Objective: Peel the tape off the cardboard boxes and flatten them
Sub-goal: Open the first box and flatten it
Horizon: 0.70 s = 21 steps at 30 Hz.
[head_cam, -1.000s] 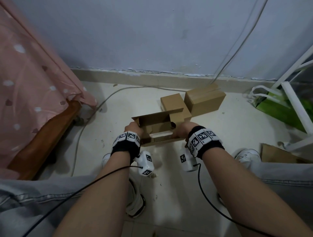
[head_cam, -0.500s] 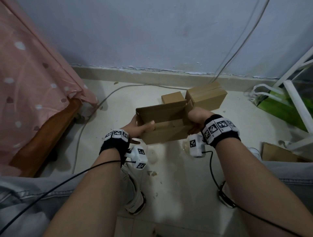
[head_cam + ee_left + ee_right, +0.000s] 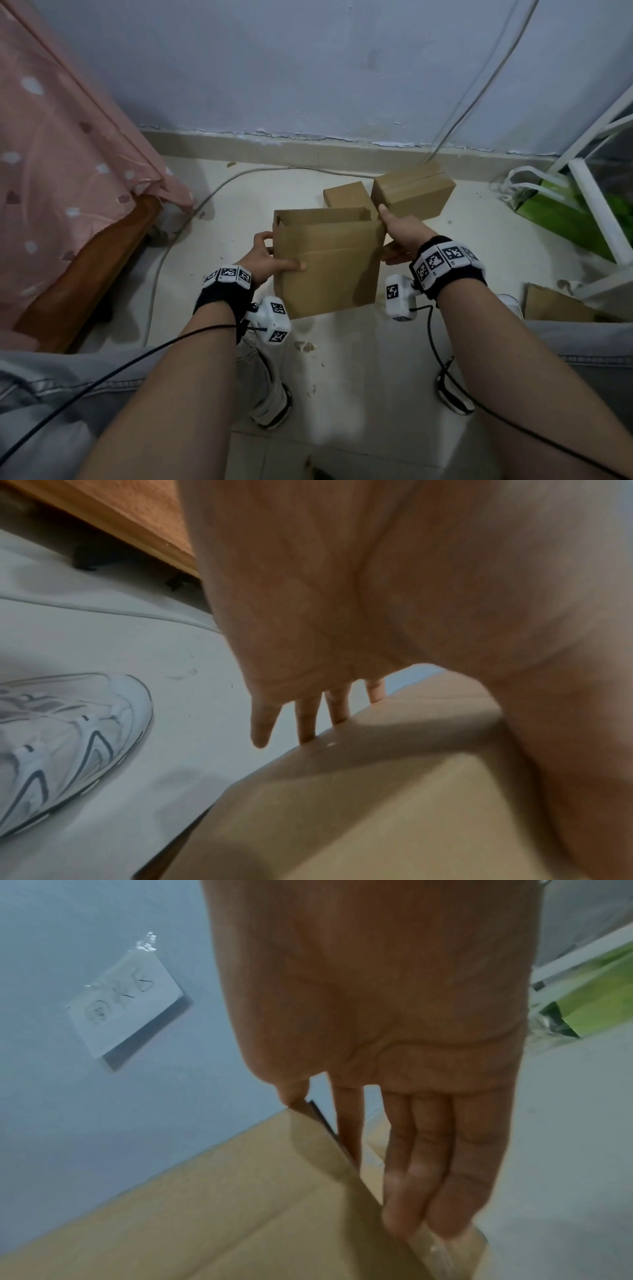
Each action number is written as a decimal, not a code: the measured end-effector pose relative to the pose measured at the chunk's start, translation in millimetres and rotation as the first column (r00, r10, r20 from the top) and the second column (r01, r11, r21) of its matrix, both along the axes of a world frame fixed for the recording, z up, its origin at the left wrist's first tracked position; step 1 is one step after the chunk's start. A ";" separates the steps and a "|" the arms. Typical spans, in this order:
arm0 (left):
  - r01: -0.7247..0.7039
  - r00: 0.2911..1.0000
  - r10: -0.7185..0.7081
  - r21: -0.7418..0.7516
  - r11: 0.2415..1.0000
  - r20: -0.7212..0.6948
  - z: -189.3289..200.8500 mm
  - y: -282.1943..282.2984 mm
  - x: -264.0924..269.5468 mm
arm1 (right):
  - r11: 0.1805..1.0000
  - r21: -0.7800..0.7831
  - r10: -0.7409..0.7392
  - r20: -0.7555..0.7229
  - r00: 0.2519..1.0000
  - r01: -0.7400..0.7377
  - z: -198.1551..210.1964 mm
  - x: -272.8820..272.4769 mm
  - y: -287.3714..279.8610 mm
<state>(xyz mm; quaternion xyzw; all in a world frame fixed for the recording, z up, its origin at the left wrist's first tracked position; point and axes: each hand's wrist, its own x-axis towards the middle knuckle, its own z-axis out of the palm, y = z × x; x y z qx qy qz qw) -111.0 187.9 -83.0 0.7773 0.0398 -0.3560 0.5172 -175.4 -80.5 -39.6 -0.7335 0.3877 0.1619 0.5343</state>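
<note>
Since half a second back, held box [image 3: 327,263] has collapsed further, now nearly flat, broad face toward the camera, and it sits a bit lower and closer between the forearms. It is held above the floor [image 3: 342,394], in front of the knees.

Left hand [image 3: 265,255] grips the box's left edge: thumb lies straight across the near face, fingers [image 3: 337,710] reach round behind the edge, straightish, tips on the cardboard. Wrist bent slightly inward, forearm coming up from lower left.

Right hand [image 3: 399,236] is on the right edge: thumb up along the top right corner, palm against the side. Right wrist view shows fingers [image 3: 424,1164] extended and close together along the edge, thumb tip on the front face, so the edge is pinched between thumb and flat fingers. Forearm comes in from lower right.

Two more boxes stand on the floor behind: small box [image 3: 347,195] and larger box [image 3: 414,192], touching each other, both closed. Flat cardboard piece [image 3: 555,305] lies at right by the knee. White sneaker [image 3: 65,739] is under the left hand. Pink curtain [image 3: 68,154] is at left, green bag [image 3: 561,209] at right.
</note>
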 end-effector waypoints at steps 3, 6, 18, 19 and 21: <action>-0.133 0.987 0.130 -0.021 0.991 -0.093 5.6 1.9 -1.5 | 0.989 0.099 0.107 -0.010 0.994 -0.105 -18.6 -4.8 -4.4; -0.186 0.967 0.177 -0.035 0.982 -0.181 9.7 0.5 -5.6 | 0.949 0.156 0.284 -0.057 0.957 -0.273 -23.4 -19.8 2.0; -0.281 0.892 0.318 0.158 0.947 -0.320 -5.2 4.9 6.3 | 0.789 -0.233 0.571 -0.064 0.818 -0.569 -31.4 -3.6 9.0; -0.281 0.896 0.322 0.170 0.944 -0.305 -2.6 3.5 5.5 | 0.786 -0.254 0.579 -0.018 0.815 -0.564 -31.0 -1.8 12.5; -0.287 0.907 0.322 0.159 0.945 -0.272 -2.5 2.1 5.7 | 0.785 -0.274 0.592 0.063 0.804 -0.556 -28.9 -1.3 19.2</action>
